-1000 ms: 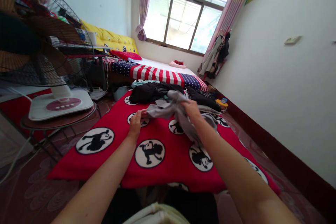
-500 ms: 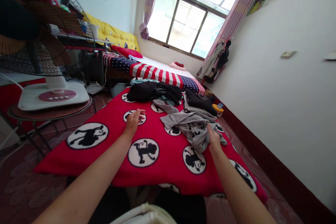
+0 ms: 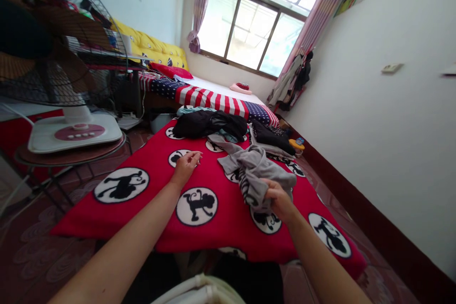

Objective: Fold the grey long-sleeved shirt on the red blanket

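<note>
A crumpled grey shirt (image 3: 274, 173) with a dark print lies on the red monkey-print blanket (image 3: 228, 225). My right hand (image 3: 280, 197) is closed on the shirt's near edge and lifts a fold of it. One end of the shirt stretches back toward the dark clothes. Left of the shirt, my left hand (image 3: 187, 167) hovers just above the blanket, fingers loosely extended and holding nothing.
Heaped black clothes (image 3: 210, 124) and a folded dark pile (image 3: 272, 138) lie at the blanket's far end. A fan (image 3: 74, 128) stands on a round stool at left. Behind is a bed (image 3: 213, 100); a white wall (image 3: 384, 118) borders the right.
My right hand has moved left and nearer to me, pulling the shirt's edge up and over so it bunches differently. My left hand has shifted slightly right, its fingers drawn closer together.
</note>
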`<move>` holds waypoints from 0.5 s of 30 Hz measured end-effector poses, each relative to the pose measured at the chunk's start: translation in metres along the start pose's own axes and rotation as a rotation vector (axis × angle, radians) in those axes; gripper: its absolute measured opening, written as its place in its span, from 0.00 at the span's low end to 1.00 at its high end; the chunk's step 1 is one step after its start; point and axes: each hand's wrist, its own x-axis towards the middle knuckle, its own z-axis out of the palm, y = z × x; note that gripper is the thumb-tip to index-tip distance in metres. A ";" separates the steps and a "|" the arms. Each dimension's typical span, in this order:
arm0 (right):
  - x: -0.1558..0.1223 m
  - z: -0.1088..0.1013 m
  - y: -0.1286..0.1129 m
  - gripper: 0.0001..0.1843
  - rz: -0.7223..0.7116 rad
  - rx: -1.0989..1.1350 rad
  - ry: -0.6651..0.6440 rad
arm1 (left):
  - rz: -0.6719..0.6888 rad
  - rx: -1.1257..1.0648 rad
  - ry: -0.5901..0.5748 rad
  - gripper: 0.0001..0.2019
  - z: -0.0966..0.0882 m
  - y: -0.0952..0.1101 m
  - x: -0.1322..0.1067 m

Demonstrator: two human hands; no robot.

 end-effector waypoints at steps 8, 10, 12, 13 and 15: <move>-0.005 0.030 0.043 0.14 0.064 -0.501 -0.187 | 0.247 0.201 -0.156 0.15 0.033 0.016 -0.017; -0.003 0.035 0.044 0.15 -0.002 -0.689 -0.170 | 0.336 0.194 -0.246 0.17 0.054 0.031 -0.024; -0.003 0.037 0.044 0.16 -0.042 -0.816 -0.169 | 0.423 0.213 -0.321 0.19 0.077 0.047 -0.030; -0.003 0.037 0.044 0.17 -0.063 -0.855 -0.166 | 0.438 0.246 -0.348 0.21 0.088 0.055 -0.033; -0.003 0.037 0.044 0.19 -0.112 -0.902 -0.151 | 0.414 0.369 -0.396 0.31 0.111 0.067 -0.037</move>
